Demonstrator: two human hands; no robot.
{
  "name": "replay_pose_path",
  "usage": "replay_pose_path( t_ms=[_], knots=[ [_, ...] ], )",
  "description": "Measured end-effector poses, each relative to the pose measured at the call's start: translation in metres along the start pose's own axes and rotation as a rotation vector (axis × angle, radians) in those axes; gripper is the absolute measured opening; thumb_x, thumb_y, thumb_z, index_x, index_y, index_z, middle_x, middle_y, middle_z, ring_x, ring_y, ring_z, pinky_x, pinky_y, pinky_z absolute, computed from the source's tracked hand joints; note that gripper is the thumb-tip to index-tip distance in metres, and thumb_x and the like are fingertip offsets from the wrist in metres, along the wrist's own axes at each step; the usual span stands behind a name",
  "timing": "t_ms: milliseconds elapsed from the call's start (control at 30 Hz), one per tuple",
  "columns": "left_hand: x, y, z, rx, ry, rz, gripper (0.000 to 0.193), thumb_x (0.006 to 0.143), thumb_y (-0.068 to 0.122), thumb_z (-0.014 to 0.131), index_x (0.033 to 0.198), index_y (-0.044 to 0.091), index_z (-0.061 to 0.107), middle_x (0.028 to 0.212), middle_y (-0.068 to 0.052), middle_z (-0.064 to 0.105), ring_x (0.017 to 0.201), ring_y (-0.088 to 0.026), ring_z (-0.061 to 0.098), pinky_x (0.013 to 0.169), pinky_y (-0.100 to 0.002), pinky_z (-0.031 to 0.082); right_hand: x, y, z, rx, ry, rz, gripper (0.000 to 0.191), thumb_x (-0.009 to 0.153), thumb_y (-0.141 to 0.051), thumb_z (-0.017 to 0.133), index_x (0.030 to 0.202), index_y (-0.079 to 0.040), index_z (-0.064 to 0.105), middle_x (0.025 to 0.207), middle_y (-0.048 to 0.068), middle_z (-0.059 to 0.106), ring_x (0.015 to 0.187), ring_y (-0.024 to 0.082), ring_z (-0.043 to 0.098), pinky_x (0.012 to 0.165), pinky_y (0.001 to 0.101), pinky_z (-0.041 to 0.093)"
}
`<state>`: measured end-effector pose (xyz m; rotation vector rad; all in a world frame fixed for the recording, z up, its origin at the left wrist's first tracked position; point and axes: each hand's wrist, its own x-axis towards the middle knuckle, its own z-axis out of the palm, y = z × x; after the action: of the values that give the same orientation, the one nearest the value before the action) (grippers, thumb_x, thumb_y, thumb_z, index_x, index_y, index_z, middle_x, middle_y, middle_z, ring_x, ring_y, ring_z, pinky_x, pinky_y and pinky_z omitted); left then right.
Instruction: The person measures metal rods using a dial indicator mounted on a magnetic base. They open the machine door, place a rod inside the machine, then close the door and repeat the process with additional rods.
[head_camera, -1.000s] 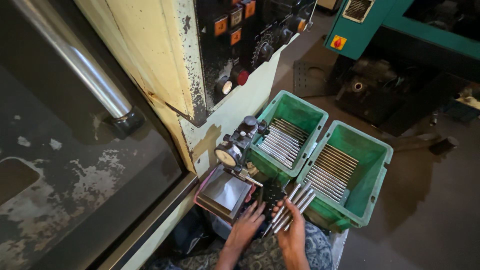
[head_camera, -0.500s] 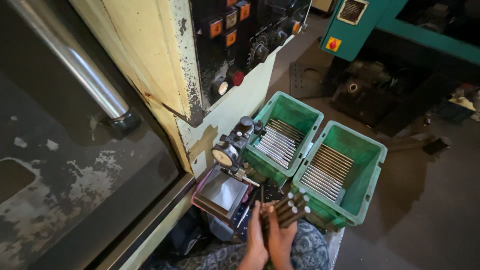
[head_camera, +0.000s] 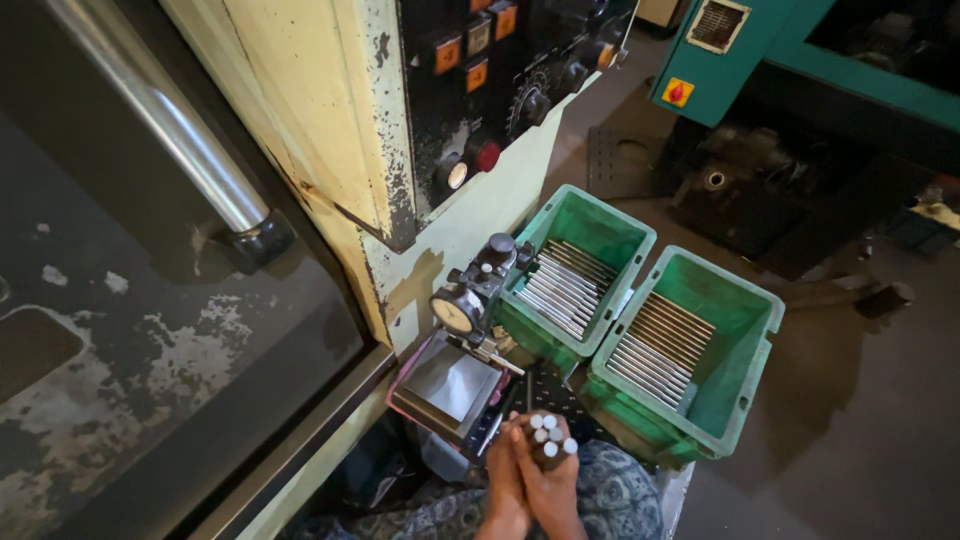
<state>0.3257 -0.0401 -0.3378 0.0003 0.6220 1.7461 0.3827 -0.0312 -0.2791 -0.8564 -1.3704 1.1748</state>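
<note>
The rods clasped between the two hands are bare metal, their cut ends pale and smooth; just beyond them the two bins are green plastic, matt and scuffed, holding more dull grey metal rods; beside the bins the dial gauge has a glossy glass face on a dark metal body; the machine panel above wears cream paint, chipped and stained; its long handle is polished, shiny metal.
</note>
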Motion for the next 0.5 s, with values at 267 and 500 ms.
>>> replay_pose_path(
  t_ms=[267,500],
  knots=[
    [-0.02,-0.007,0.002,-0.161,0.089,0.276,0.066,0.101,0.05,0.042,0.14,-0.001,0.051,0.138,-0.018,0.063,0.129,-0.03,0.059,0.111,-0.045,0.043,0.028,-0.02,0.003,0.75,0.159,0.507,0.016,0.088,-0.016,0.066,0.097,-0.003,0.06,0.079,0.011,0.066,0.074,0.024,0.069,0.071,0.0374,0.058],
    [-0.053,-0.023,0.048,-0.083,-0.14,0.345,0.089,0.099,0.065,0.023,0.161,0.001,0.023,0.165,-0.016,0.036,0.152,-0.03,0.034,0.124,-0.042,0.017,0.044,0.043,-0.032,1.085,0.071,0.785,0.015,0.091,-0.013,0.068,0.092,-0.001,0.06,0.084,0.013,0.069,0.076,0.024,0.069,0.075,0.0331,0.059]
  ],
)
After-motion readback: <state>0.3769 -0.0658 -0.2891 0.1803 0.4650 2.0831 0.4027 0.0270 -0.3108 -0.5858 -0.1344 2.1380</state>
